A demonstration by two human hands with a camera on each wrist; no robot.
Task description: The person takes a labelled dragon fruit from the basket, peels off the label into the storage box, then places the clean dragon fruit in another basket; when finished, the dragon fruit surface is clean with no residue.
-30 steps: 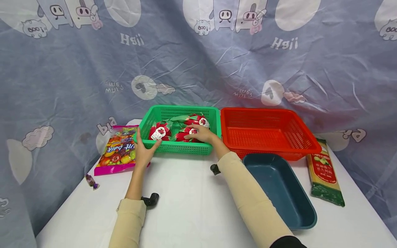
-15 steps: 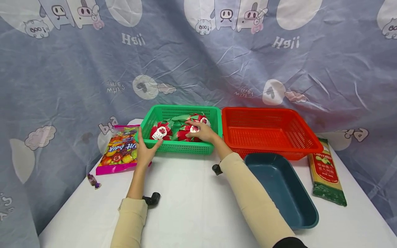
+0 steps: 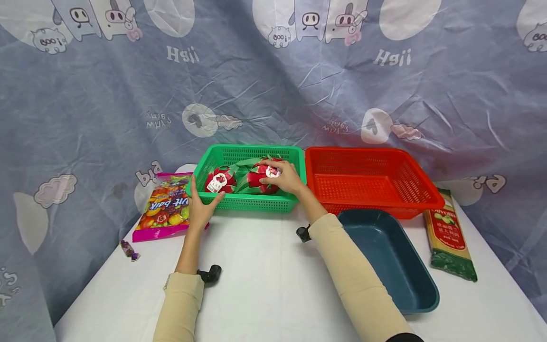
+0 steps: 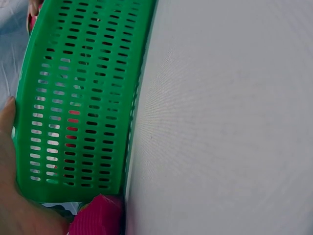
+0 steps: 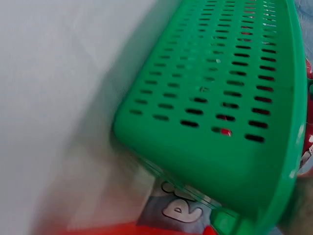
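In the head view a green perforated basket (image 3: 252,202) holds several red dragon fruits with green leaf tips. My left hand (image 3: 199,209) grips its front left corner, the thumb lying over the rim. In the left wrist view, part of that hand (image 4: 14,196) shows against the basket wall (image 4: 98,122). Inside the basket, at the right, my right hand (image 3: 287,178) holds a labelled dragon fruit (image 3: 256,183) between thumb and fingers. Another labelled dragon fruit (image 3: 220,180) lies at the left. A further fruit behind the right hand is mostly covered.
Beside the green basket stands a red basket (image 3: 372,203), with a dark blue tub (image 3: 386,256) in front of it. A pasta packet (image 3: 448,232) lies at the far right. On the left are a pink fruit candy bag (image 3: 164,209) and a wrapped candy (image 3: 129,249).
My right hand has closed around the front right dragon fruit and raised it slightly, turning its label. The left hand stays on the basket corner.
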